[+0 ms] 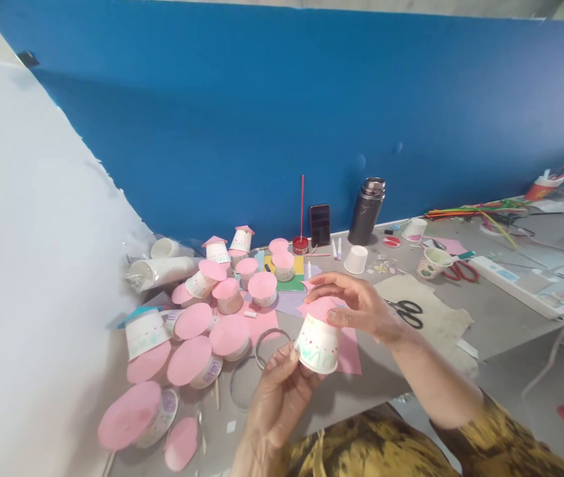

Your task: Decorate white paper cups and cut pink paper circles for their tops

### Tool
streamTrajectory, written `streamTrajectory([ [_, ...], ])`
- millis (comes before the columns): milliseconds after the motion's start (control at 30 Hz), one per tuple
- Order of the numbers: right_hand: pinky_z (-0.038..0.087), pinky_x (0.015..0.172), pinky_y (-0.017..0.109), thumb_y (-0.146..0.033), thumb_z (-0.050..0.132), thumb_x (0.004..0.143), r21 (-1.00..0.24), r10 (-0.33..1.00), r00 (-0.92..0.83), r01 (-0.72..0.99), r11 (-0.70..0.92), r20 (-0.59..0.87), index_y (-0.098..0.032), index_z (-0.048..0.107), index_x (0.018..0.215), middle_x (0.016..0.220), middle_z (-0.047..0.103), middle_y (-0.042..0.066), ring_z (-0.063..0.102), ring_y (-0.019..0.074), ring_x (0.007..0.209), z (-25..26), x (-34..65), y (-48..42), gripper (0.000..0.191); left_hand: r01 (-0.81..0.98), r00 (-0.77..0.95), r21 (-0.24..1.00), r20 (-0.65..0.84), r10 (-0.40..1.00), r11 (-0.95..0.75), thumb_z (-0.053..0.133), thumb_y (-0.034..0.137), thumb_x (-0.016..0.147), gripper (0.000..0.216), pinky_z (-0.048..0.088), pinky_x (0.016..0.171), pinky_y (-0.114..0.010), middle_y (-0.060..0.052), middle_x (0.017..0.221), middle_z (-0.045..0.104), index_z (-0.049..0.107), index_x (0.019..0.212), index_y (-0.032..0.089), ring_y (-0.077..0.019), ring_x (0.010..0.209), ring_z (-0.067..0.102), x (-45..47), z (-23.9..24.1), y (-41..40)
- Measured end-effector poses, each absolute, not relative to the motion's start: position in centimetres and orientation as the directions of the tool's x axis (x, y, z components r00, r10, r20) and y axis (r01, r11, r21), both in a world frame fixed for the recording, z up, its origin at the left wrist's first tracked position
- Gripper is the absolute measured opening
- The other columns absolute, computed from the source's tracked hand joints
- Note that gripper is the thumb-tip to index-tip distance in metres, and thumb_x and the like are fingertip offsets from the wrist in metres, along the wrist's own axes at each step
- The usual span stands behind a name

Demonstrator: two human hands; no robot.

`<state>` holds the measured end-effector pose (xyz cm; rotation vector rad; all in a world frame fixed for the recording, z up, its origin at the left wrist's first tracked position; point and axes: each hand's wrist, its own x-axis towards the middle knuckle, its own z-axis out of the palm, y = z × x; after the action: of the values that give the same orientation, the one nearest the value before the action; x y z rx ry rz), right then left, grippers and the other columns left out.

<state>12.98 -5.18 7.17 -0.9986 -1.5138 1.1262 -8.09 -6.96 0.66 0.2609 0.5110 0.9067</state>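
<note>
My left hand point(278, 391) grips an upturned white paper cup point(318, 344) with coloured marks on its side, fingers curled round its lower rim. My right hand point(356, 306) rests on top of the cup and pinches a pink paper piece point(322, 309) against the cup's base. A pink paper sheet point(349, 351) lies on the grey table point(500, 318) just under the cup. Both hands hover low over the table's near middle.
Several cups with pink paper discs point(190, 361) crowd the left side, beside a stack of plain cups point(160, 271). Wire rings point(269, 346) lie by my left hand. Black scissors point(406, 311), red scissors point(461, 270), a dark flask point(366, 211), a phone point(320, 225) and a power strip point(520, 286) lie behind.
</note>
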Motion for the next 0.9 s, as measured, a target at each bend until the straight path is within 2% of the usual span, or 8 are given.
streamTrajectory([
  [100, 0.054, 0.093, 0.043, -0.055, 0.083, 0.082, -0.967, 0.961, -0.165, 0.092, 0.238, 0.221, -0.024, 0.067, 0.133, 0.12, 0.079, 0.012, 0.071, 0.0306, 0.117, 7.1, 12.9, -5.2, 0.062, -0.692, 0.518, 0.416, -0.285, 0.807, 0.59, 0.101, 0.018, 0.061, 0.029, 0.063, 0.079, -0.033, -0.004, 0.084, 0.079, 0.076, 0.075, 0.014, -0.0167, 0.077, 0.073, -8.1, 0.7, -7.0],
  [200, 0.055, 0.09, 0.042, -0.056, 0.082, 0.083, -0.97, 0.966, -0.153, 0.095, 0.224, 0.208, -0.025, 0.067, 0.134, 0.121, 0.079, 0.013, 0.071, 0.0307, 0.118, 7.0, 12.8, -5.2, 0.062, -0.699, 0.523, 0.408, -0.266, 0.809, 0.587, 0.1, 0.018, 0.062, 0.027, 0.064, 0.081, -0.034, -0.005, 0.086, 0.081, 0.078, 0.078, 0.014, -0.017, 0.078, 0.074, -8.0, 0.7, -7.0],
  [300, 0.057, 0.087, 0.041, -0.056, 0.083, 0.083, -0.976, 0.969, -0.144, 0.06, 0.209, 0.199, -0.024, 0.066, 0.134, 0.123, 0.078, 0.014, 0.071, 0.0312, 0.117, 6.7, 12.7, -5.2, 0.063, -0.704, 0.524, 0.41, -0.251, 0.814, 0.58, 0.099, 0.018, 0.064, 0.026, 0.065, 0.08, -0.034, -0.005, 0.086, 0.081, 0.079, 0.079, 0.013, -0.0174, 0.077, 0.075, -8.0, 0.6, -7.0],
  [667, 0.058, 0.099, 0.046, -0.053, 0.084, 0.084, -0.975, 0.971, -0.111, -0.083, 0.205, 0.214, -0.026, 0.071, 0.13, 0.129, 0.077, 0.013, 0.069, 0.0315, 0.127, 6.3, 11.7, -4.9, 0.056, -0.728, 0.543, 0.335, -0.25, 0.802, 0.598, 0.096, 0.016, 0.07, 0.018, 0.067, 0.085, -0.042, -0.008, 0.102, 0.085, 0.08, 0.079, 0.016, -0.0252, 0.091, 0.08, -8.2, 0.1, -6.8],
  [900, 0.061, 0.085, 0.037, -0.057, 0.077, 0.089, -0.968, 0.974, -0.065, -0.142, 0.208, 0.219, -0.024, 0.073, 0.128, 0.129, 0.077, 0.015, 0.071, 0.0287, 0.124, 6.7, 11.9, -4.7, 0.051, -0.722, 0.606, 0.231, -0.245, 0.757, 0.653, 0.087, 0.01, 0.079, 0.009, 0.066, 0.087, -0.04, -0.007, 0.099, 0.085, 0.081, 0.082, 0.016, -0.0246, 0.091, 0.081, -8.5, -0.7, -6.6],
])
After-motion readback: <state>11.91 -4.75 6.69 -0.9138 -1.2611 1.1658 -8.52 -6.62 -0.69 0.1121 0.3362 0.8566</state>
